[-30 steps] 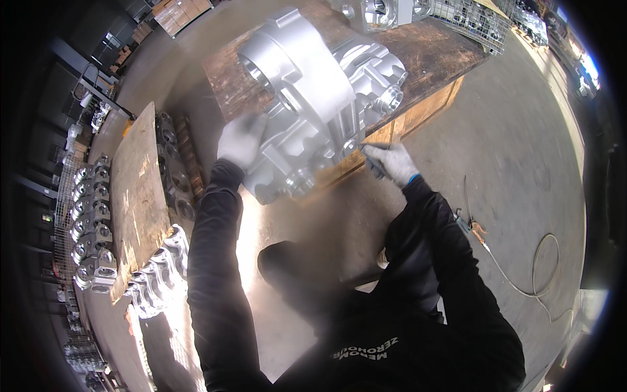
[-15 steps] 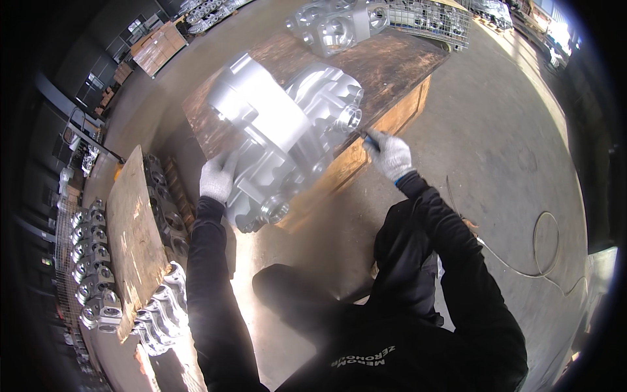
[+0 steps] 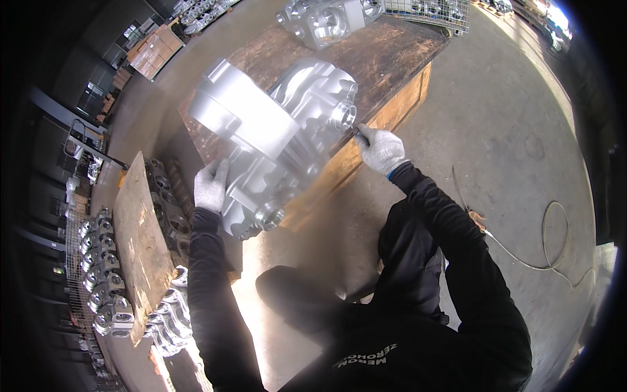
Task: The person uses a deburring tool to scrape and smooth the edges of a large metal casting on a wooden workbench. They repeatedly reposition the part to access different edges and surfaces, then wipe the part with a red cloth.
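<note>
A large silvery metal casting (image 3: pixel 251 121), with a smooth cylinder block and ribbed sides, lies across the corner of a worn wooden-topped bench (image 3: pixel 398 49). Its lower end overhangs the bench edge. My left hand (image 3: pixel 210 188), in a pale knit glove, holds the casting's left side, thumb against the metal. My right hand (image 3: pixel 382 149), gloved too, is closed in a pinch close to the round threaded port (image 3: pixel 343 116) on the right. A thin dark piece shows at its fingertips, too small to make out.
A second casting (image 3: pixel 330 23) stands at the bench's far end, near a wire cage (image 3: pixel 428 14). At left, rows of metal parts (image 3: pixel 104 274) flank a wooden board (image 3: pixel 140 238). A cable (image 3: pixel 548 264) loops over the floor at right. Boxes (image 3: pixel 155 52) stand far left.
My right hand has moved slightly left and up, closer to the threaded port. My left hand stays at the casting's side. The whole view has shifted a little.
</note>
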A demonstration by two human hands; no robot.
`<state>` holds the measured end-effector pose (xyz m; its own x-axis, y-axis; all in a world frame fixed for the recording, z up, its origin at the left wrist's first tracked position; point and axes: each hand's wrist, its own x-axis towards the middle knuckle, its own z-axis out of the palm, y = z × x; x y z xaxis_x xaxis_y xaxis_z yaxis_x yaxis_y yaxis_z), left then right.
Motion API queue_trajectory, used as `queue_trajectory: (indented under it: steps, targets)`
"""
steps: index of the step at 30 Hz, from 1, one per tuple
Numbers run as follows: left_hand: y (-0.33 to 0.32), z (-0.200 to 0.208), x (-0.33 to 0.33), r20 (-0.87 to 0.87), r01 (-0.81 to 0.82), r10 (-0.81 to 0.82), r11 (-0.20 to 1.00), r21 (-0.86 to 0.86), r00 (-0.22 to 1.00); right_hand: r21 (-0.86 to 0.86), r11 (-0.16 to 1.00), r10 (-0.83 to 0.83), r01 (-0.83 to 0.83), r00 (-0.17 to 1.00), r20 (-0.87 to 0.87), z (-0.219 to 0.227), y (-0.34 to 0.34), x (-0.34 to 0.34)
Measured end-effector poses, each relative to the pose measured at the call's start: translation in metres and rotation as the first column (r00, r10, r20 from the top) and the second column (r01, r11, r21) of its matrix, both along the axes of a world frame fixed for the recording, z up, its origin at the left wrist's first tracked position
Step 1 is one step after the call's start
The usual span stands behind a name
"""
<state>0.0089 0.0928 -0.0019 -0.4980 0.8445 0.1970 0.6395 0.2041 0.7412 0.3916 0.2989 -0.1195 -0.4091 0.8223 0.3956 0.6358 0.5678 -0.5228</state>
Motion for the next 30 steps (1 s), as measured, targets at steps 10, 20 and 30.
queue_trajectory:
  steps: [10,20,30]
  targets:
    - [0.0,0.004,0.006,0.047,0.033,-0.036,0.998,0.052,0.998,0.0,0.984,0.177,-0.18,0.97,0.165,0.111,0.043,0.012]
    - [-0.002,0.009,0.011,-0.02,-0.01,0.01,1.0,0.021,1.0,-0.469,0.862,-0.026,-0.193,0.907,-0.421,-0.013,0.03,0.006]
    - [0.01,0.077,0.063,-0.628,-0.01,0.358,0.873,0.487,0.691,-0.316,0.923,-0.089,-0.221,0.676,-0.732,0.012,0.074,0.002]
